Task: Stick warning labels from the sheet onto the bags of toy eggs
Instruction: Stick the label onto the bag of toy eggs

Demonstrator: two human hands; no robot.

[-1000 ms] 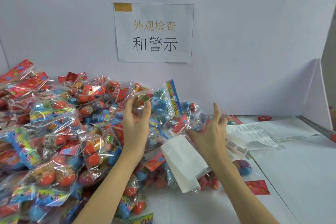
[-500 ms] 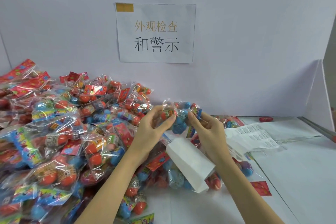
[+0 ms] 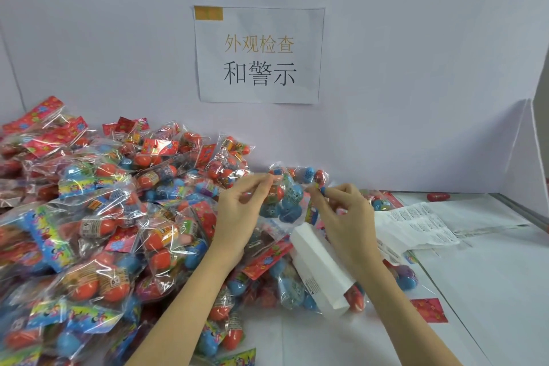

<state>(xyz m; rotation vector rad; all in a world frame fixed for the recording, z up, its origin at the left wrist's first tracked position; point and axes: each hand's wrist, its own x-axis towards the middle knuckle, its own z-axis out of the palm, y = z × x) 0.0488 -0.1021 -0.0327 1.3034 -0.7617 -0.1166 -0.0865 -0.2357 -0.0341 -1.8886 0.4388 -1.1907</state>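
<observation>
A clear bag of toy eggs [image 3: 289, 196], with blue and red eggs inside, is held up between both hands above the pile. My left hand [image 3: 243, 214] pinches its top left corner. My right hand [image 3: 344, 217] pinches its right edge with thumb and fingertips. A folded white label sheet [image 3: 319, 267] lies under my right wrist, one printed label showing near its lower end. More label sheets [image 3: 416, 226] with small printed labels lie to the right on the table.
A big pile of bagged toy eggs [image 3: 98, 232] fills the left half of the table. A paper sign [image 3: 258, 53] hangs on the white back wall. A red card [image 3: 429, 309] lies near my right forearm. A white side panel [image 3: 537, 151] stands at right.
Both hands, empty and apart a second ago, came together and took up one bag from the pile. They now hold it stretched by its edges, slightly higher and to the right.
</observation>
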